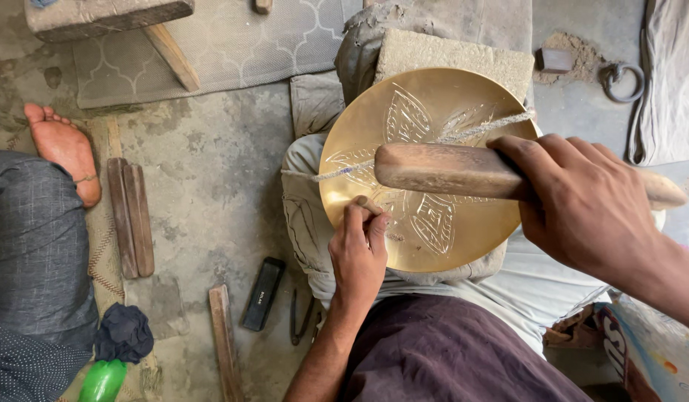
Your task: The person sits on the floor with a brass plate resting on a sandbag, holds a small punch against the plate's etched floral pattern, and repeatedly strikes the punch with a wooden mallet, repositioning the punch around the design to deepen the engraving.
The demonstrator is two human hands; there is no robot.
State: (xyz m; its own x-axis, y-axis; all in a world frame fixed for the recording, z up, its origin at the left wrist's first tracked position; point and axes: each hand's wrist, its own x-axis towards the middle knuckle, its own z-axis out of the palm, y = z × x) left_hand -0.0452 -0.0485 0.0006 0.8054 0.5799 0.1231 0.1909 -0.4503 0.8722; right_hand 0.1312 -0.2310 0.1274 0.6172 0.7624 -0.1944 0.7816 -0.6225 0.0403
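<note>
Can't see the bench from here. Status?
Left hand pinching chisel on brass plate. Right hand gripping wooden mallet above it. Cord crosses plate.

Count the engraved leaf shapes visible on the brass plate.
3: one at the upper middle of the brass plate, one at its left edge, one at lower middle. The wooden mallet and both hands may hide others.

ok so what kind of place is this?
Likely a floor-level metal engraving workshop. A round brass plate with leaf patterns cut into it rests on padded cloth; the right hand holds a wooden mallet, the left hand a small chisel. Pliers lie on the concrete floor.
</note>
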